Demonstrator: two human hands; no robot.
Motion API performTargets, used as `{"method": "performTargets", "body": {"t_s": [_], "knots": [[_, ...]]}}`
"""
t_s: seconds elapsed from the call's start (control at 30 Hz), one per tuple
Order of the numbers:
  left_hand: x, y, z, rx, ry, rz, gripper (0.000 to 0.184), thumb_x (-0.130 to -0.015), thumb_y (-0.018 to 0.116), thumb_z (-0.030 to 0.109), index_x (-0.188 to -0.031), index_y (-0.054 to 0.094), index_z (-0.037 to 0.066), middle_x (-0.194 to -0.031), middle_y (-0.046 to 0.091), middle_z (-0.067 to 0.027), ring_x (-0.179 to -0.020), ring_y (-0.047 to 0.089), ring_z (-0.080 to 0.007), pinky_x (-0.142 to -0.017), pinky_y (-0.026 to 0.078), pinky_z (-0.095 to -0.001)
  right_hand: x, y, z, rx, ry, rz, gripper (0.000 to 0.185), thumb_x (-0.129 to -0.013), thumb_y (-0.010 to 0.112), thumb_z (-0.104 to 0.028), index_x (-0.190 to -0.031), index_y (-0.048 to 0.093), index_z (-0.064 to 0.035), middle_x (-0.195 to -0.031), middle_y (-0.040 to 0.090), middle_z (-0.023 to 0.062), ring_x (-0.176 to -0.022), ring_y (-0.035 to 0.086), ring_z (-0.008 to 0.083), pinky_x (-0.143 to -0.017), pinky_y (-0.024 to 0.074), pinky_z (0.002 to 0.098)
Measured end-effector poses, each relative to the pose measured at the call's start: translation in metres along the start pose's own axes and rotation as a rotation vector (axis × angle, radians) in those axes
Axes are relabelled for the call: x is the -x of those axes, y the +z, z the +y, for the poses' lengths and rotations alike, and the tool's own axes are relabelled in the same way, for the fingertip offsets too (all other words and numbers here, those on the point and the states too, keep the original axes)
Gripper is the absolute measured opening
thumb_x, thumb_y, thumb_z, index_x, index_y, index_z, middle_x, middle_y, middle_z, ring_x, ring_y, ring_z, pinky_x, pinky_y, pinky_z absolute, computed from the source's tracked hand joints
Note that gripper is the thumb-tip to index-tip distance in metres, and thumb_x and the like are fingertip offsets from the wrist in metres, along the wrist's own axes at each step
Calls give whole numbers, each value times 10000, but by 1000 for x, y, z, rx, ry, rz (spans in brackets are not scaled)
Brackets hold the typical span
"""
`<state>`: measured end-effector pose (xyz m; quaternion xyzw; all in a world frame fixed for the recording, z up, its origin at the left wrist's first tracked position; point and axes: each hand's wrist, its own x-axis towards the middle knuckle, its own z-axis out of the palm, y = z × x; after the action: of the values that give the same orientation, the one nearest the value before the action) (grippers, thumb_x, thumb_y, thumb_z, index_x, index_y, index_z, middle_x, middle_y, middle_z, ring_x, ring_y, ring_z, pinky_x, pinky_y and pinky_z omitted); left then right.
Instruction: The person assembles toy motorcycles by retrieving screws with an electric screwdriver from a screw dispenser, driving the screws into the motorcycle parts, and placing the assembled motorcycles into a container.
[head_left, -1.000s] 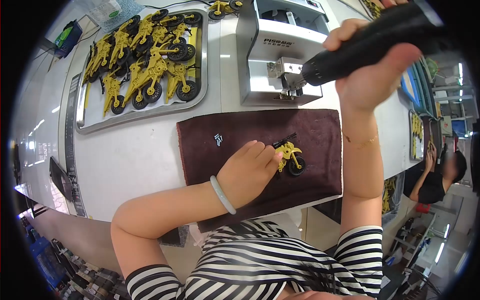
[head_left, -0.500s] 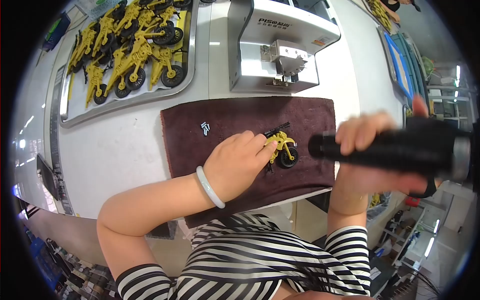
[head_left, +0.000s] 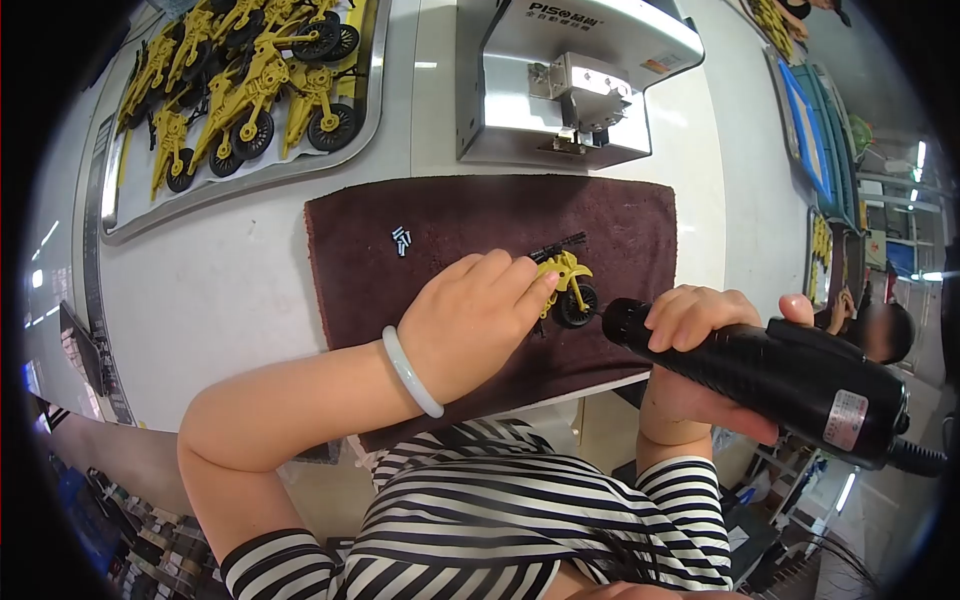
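On the dark maroon cloth lies a small yellow toy motorcycle with black handlebars and a black wheel. My left hand wraps its fingers round the rear of the toy and hides that part. A black electric screwdriver is gripped in my right hand, its tip beside the toy's wheel; whether it touches cannot be made out. Several small silvery screws lie loose on the cloth, left of the toy.
A metal tray of yellow toy motorcycles stands at the upper left. Behind the cloth is a grey-white screw feeder machine. A flat dark device lies far left. Another person sits at the far right.
My right hand has brought the screwdriver from the screw feeder down to the toy's right side. My left hand stays on the toy. The view has shifted.
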<state>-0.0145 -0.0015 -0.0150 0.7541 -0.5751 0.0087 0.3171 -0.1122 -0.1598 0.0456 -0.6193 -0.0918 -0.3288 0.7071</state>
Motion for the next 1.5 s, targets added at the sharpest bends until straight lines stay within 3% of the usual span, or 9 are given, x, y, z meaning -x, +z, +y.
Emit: {"method": "performTargets", "body": {"t_s": [0.5, 0.6, 0.7, 0.8, 0.87, 0.97, 1.37, 1.4, 1.5], "knots": [[-3, -3, 0, -39, 17, -10, 238, -738, 552, 97, -955, 607, 19, -762, 480, -19, -730, 476, -153, -665, 429, -254, -4, -6, 8, 103, -72, -106, 811, -689, 467, -713, -1161, 256, -88, -644, 513, 98, -476, 514, 200, -471, 440, 315], [-3, -2, -1, -20, 29, 24, 318, -696, 564, 84, -1010, 598, 45, -769, 457, -35, -685, 473, -169, -628, 441, -274, -19, -1, 4, -41, 135, -40, 940, -636, 525, -701, -1295, 245, -92, -657, 530, 129, -539, 523, 235, -553, 456, 345], [-1, -2, -2, 6, 23, 16, 342, -688, 600, 85, -1028, 587, 48, -778, 457, -34, -687, 471, -175, -633, 441, -281, -73, 10, 2, -82, -45, -98, 949, -703, 427, -740, -1348, 180, -89, -634, 475, 61, -438, 454, 150, -446, 393, 293], [2, -1, -4, 40, -15, -46, 396, -667, 641, 84, -1054, 563, 53, -818, 477, -36, -714, 483, -182, -649, 445, -288, -121, 12, 12, -114, 1, 1, 906, -689, 422, -759, -1280, 276, -88, -695, 528, 85, -545, 516, 177, -515, 419, 275], [4, 1, -6, 19, 26, -7, 438, -639, 666, 88, -1056, 540, 43, -870, 500, -44, -758, 503, -191, -673, 450, -294, -154, -12, 33, -73, -118, -267, 854, -684, 391, -776, -1191, 378, -87, -724, 563, 100, -596, 553, 189, -555, 453, 283], [3, -2, -5, 30, -17, -30, 420, -634, 670, 92, -1025, 531, 30, -899, 516, -55, -798, 519, -201, -693, 453, -299, -161, -13, 52, 45, -41, -90, 808, -679, 339, -794, -907, 520, -40, -720, 570, 90, -622, 568, 204, -578, 467, 290], [-1, -17, 0, 137, -167, -98, 403, -604, 695, 94, -952, 501, 34, -863, 501, -74, -803, 500, -242, -694, 442, -320, -138, 24, 35, 335, 59, 0, 854, -659, 314, -821, -838, 522, -13, -736, 540, 88, -630, 528, 203, -599, 439, 305], [-1, -17, -1, 141, -171, -94, 403, -604, 695, 94, -952, 501, 34, -863, 501, -74, -803, 500, -242, -694, 442, -320, -127, 22, 34, 73, 128, 11, 867, -622, 289, -849, -798, 492, -25, -688, 554, 111, -566, 536, 191, -532, 447, 291], [1, -14, -5, 130, -152, -79, 397, -601, 698, 97, -949, 520, 27, -852, 485, -71, -793, 484, -239, -696, 437, -319, -80, 25, 24, -190, 146, -122, 940, -665, 402, -786, -1293, 238, -106, -675, 490, 76, -512, 483, 171, -508, 414, 313]]}}
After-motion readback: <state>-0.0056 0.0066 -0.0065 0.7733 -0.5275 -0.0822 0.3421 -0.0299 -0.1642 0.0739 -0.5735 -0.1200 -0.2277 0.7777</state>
